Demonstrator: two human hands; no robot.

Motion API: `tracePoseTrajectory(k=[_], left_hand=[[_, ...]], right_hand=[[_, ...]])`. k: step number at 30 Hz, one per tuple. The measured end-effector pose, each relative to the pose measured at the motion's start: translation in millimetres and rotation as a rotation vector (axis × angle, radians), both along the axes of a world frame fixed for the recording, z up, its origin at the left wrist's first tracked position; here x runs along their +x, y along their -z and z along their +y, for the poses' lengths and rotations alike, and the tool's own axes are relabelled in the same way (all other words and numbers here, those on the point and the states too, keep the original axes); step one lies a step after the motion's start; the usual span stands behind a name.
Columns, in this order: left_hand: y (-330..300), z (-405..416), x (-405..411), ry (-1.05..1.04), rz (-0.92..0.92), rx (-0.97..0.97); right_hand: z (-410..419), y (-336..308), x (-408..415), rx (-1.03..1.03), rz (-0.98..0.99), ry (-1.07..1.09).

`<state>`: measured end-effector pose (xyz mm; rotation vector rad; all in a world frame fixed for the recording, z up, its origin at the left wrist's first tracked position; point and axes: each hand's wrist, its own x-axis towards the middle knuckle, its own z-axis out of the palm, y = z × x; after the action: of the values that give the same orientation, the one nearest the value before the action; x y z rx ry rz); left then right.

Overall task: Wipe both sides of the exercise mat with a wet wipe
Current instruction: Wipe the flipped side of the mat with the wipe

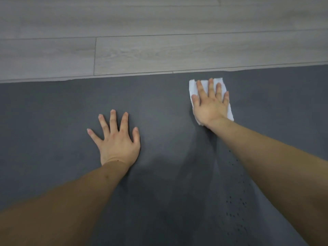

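Note:
A dark grey exercise mat [53, 110] lies flat and fills the lower two thirds of the view. My right hand [211, 103] presses flat, fingers straight, on a folded white wet wipe [192, 86] near the mat's far edge. The wipe shows around my fingertips and beside my wrist. My left hand [117, 139] rests flat on the mat with its fingers spread, to the left of the wipe and nearer to me. A darker damp streak runs on the mat from the wipe back toward me.
Light grey wood-look floor [159, 32] lies beyond the mat's far edge. Small dark dots mark the mat [236, 201] beside my right forearm.

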<state>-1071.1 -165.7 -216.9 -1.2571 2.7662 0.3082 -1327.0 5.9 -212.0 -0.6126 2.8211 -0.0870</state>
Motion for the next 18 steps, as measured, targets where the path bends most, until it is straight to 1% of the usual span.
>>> tracePoseTrajectory(k=[3, 5, 9, 11, 13, 14, 18], left_hand=[[-3.2, -1.1, 2.7, 0.014, -0.02, 0.03], [-4.5, -5.0, 7.5, 0.052, -0.025, 0.055], [-9.2, -23.4, 48.6, 0.184, 0.041, 0.109], [-10.0, -41.5, 84.7, 0.122, 0.062, 0.086], [-7.1, -61.3, 117.8, -0.026, 0.013, 0.064], [-4.6, -67.9, 129.3, -0.067, -0.014, 0.049], [-0.1, -73.1, 135.8, -0.064, 0.009, 0.014]], right_hand=[[22.9, -1.3, 72.9, -0.029, 0.007, -0.041], [32.9, -0.9, 112.7, -0.01, 0.006, -0.044], [23.7, 1.8, 149.1, -0.002, 0.005, 0.041], [4.4, 2.4, 161.0, 0.006, 0.011, 0.038], [-19.5, 3.7, 172.5, 0.011, 0.023, -0.013], [-32.1, 3.8, 176.9, 0.014, 0.03, -0.034], [-79.5, 6.2, 187.3, 0.022, 0.043, -0.085]])
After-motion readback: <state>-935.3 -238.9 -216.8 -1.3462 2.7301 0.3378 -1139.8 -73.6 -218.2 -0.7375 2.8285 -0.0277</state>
